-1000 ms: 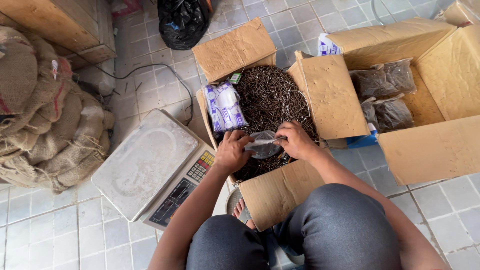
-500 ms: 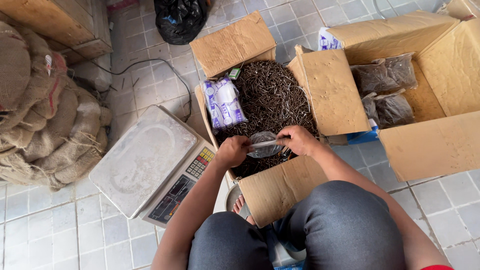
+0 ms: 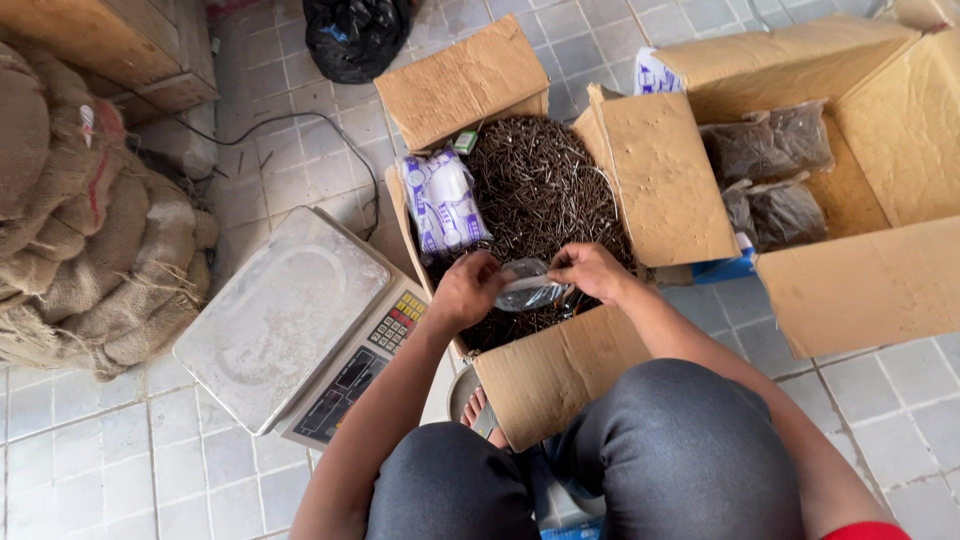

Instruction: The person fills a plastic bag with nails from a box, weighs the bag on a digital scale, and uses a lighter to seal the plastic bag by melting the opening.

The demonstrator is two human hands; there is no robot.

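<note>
Sacks (image 3: 80, 210) of rough burlap are slumping in a heap at the far left, and just beside them a weighing scale (image 3: 290, 320) is sitting on the tiled floor with nothing on its steel plate. Moving across, the left hand (image 3: 465, 292) is hovering low over the near end of an open cardboard box (image 3: 560, 375) that is heaped with dark nails (image 3: 545, 190). Its fingers are closing in a pinch on one side of a small clear plastic bag (image 3: 530, 290). The right hand (image 3: 592, 272) is pinching the opposite side in the same way, thumb against fingertips, so the bag is hanging stretched between the two hands just above the nails. It looks as if the bag's mouth is being worked apart; how much is in it I cannot tell from where I'm standing. A white and purple packet (image 3: 443, 205) is lying on the nails near the left wall of the box. Further right, a second, bigger box (image 3: 870, 290) is standing open with filled bags of nails (image 3: 775, 180) resting inside.

My read is that the opening step is in hand. Filling would need one hand freed to scoop while the other is keeping the mouth wide.
</note>
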